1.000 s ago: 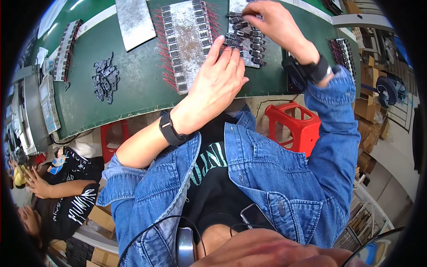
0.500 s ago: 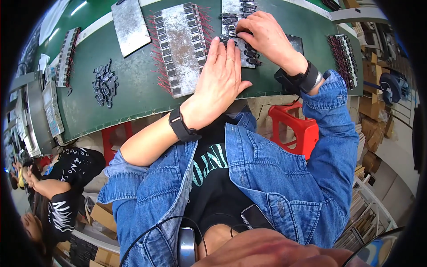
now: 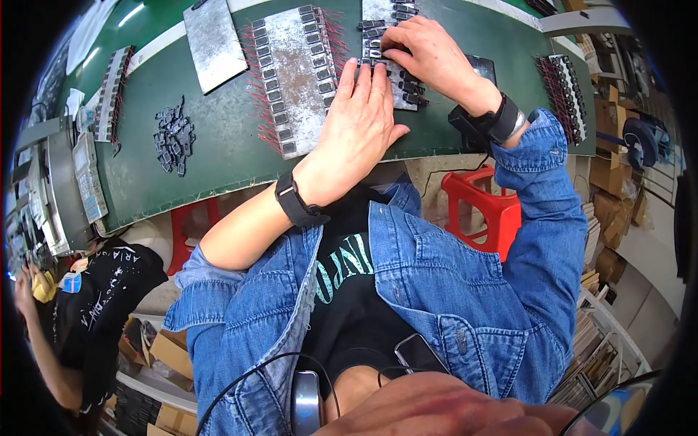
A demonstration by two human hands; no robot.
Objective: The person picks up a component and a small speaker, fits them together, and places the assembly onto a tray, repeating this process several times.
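Under both my hands lies a narrow metal plate (image 3: 376, 10) with rows of small black rectangular parts (image 3: 372, 24). My left hand (image 3: 356, 127) rests flat, its fingers stretched together and their tips on parts near the plate's left edge. Just to the right, my right hand (image 3: 436, 62) is bent into a pinch at a part in the same column; its fingertips partly hide that piece. Close on the left is a wider metal plate (image 3: 297, 80), lined along both sides with similar parts trailing red wires.
A loose heap of black parts (image 3: 173, 138) and a bare metal plate (image 3: 214, 51) lie on the green table (image 3: 218, 138). Wired strips stand left (image 3: 113, 98) and right (image 3: 571, 98). A red stool (image 3: 483, 211) is below the edge. A co-worker (image 3: 109, 298) sits at left.
My right hand has shifted slightly left, and my left hand has barely moved. At left, the co-worker's arm and body have changed position.
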